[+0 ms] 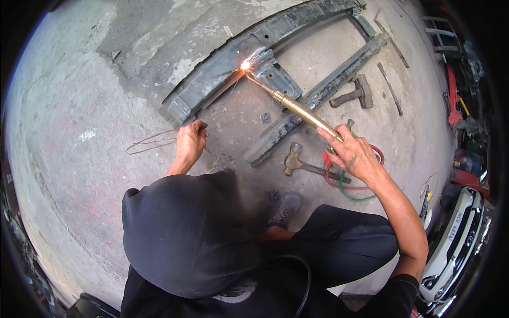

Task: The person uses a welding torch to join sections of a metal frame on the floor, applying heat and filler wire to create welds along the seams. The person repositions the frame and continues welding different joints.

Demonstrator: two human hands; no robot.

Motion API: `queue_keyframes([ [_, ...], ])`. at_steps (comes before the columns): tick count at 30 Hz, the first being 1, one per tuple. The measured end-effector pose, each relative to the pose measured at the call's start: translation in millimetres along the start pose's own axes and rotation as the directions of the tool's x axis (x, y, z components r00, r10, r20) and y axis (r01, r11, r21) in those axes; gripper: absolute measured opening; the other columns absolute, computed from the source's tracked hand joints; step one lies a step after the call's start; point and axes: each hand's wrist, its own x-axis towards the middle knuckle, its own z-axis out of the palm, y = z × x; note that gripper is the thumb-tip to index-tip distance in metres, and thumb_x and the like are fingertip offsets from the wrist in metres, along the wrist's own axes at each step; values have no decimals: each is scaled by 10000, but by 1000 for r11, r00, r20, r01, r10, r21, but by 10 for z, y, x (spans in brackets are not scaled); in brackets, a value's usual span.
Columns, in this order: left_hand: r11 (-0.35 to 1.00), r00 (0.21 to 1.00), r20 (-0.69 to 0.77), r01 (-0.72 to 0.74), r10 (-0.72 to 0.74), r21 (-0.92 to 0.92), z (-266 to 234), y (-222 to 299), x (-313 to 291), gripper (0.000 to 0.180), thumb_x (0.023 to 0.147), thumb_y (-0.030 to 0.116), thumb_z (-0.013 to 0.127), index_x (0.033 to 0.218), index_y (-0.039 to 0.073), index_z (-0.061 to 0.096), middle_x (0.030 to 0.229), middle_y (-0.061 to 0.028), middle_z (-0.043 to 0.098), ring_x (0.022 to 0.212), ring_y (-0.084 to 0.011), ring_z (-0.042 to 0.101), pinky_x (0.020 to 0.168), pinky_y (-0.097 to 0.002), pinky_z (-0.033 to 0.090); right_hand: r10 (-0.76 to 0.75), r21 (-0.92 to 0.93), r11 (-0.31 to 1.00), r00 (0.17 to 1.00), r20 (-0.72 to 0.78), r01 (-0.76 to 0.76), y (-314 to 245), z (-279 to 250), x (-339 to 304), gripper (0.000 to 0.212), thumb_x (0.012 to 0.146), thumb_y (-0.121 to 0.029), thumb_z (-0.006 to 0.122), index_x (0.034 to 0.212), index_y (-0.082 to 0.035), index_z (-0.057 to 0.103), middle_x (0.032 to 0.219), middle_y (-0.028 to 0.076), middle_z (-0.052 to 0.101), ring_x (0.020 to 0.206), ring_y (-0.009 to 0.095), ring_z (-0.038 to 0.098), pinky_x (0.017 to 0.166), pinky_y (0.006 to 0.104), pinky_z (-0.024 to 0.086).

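My right hand (356, 155) is wrapped round the brass handle of a gas torch (303, 109). The torch points up and left, and a bright orange-white flame glows at its tip. That tip meets a long curved grey metal beam (209, 71) on the floor, where a bracket plate (281, 79) joins it. My left hand (191, 142) is closed near the beam's near left end, pinching a thin brown wire (151, 144) whose bent loop trails out to the left. A faint thin line runs from near the left hand toward the flame.
A straight metal bar (323, 95) crosses below the beam. Right of it lie a sledgehammer (360, 93), a chisel-like rod (391, 89) and a ball-peen hammer (294, 159). Red and green hoses (366, 197) loop under my right wrist. A white car bumper (450, 238) stands at the right.
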Motion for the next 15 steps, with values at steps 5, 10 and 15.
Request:
queue_keyframes([
  [5,1000,1000,2,7,-7,-4,5,-1,1,173,870,62,688,1026,34,757,913,-229,736,893,-425,719,792,-477,556,-1,-7,1000,1000,3,1,-1,-1,5,749,854,-147,780,1534,-223,475,1080,153,535,690,323,693,640,452,612],
  [10,1000,1000,0,1,-1,-3,12,-24,-1,178,871,62,687,1031,36,759,909,-227,737,891,-420,722,796,-475,555,3,-12,1000,1000,14,-3,-14,-9,17,747,859,-148,778,1536,-213,470,1081,154,534,695,318,695,646,448,615],
  [15,1000,1000,8,14,-14,-10,9,-7,0,177,870,60,688,1029,32,759,911,-227,738,891,-419,722,797,-474,555,9,-7,1000,1000,13,-9,-5,0,9,750,858,-149,780,1538,-210,469,1084,155,537,697,315,697,651,443,618],
])
